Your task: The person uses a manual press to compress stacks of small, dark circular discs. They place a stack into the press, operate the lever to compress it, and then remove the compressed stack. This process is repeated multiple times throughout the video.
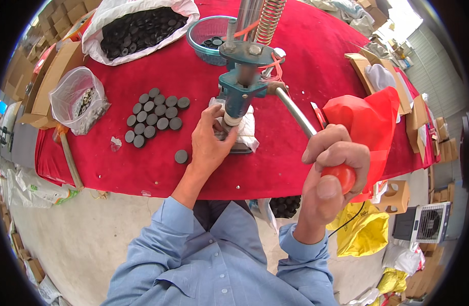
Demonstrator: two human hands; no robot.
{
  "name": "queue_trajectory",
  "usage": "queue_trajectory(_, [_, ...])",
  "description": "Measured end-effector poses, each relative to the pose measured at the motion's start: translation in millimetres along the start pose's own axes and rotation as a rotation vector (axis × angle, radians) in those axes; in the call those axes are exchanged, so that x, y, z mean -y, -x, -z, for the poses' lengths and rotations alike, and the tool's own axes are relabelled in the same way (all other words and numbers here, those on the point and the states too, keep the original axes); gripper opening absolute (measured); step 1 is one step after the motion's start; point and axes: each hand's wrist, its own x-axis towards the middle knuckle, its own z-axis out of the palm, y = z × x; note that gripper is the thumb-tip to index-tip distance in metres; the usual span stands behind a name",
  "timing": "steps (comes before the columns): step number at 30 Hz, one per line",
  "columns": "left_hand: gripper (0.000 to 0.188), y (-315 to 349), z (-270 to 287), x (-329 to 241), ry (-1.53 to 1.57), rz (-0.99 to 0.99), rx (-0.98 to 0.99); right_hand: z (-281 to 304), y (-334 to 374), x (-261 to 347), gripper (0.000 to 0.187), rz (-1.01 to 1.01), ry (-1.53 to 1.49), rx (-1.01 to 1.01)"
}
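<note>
My right hand (336, 171) is closed around the red ball knob (341, 176) of a steel lever (298, 112). That lever runs up to a green hand press (239, 97) with a coil spring above it. Under the press, the thumb and fingers of my left hand (209, 137) curl together around the white tip (232, 120) of the ram. Whatever they pinch there is mostly hidden. Beneath is a base wrapped in white cloth (249, 130). Left of my left hand lie several round black discs (155, 109) in a cluster, with a single disc (181, 156) apart, nearer me.
A white sack (97, 46) of black parts and a blue-green basket (193, 43) stand at the back. At left are a clear bag of small parts (74, 97) and a hammer (70, 158). A red bag (367, 122) lies beyond my right hand on the red-covered table (295, 176).
</note>
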Motion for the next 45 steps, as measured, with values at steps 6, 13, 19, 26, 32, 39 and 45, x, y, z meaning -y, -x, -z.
queue_trajectory(6, [0.052,4.7,11.4,-14.2,-0.11,0.003,0.007,7.4,28.6,-10.2,0.03,0.104,0.053,0.099])
queue_trajectory(13, [0.032,55.4,100.3,-19.3,-0.492,0.044,0.086,8.0,82.4,-34.1,0.033,0.106,-0.008,0.001])
queue_trajectory(19, [0.039,77.5,110.7,6.1,-0.396,-0.024,0.098,10.9,76.0,-24.8,0.031,0.039,-0.024,0.037])
queue_trajectory(26, [0.049,29.0,74.7,-16.2,-0.097,0.166,0.03,8.1,4.6,14.8,0.022,-0.143,0.027,0.071])
queue_trajectory(32, [0.062,-3.3,23.0,-11.0,0.004,0.134,0.061,0.4,-66.5,25.1,0.023,-0.29,0.14,0.08])
queue_trajectory(39, [0.068,-10.0,3.7,-9.2,0.003,0.097,0.06,-1.4,-66.7,17.8,0.03,-0.242,0.147,0.067])
queue_trajectory(45, [0.074,-9.3,3.2,-3.8,0.03,0.117,0.06,2.1,-47.5,17.1,0.029,-0.2,0.091,0.065])
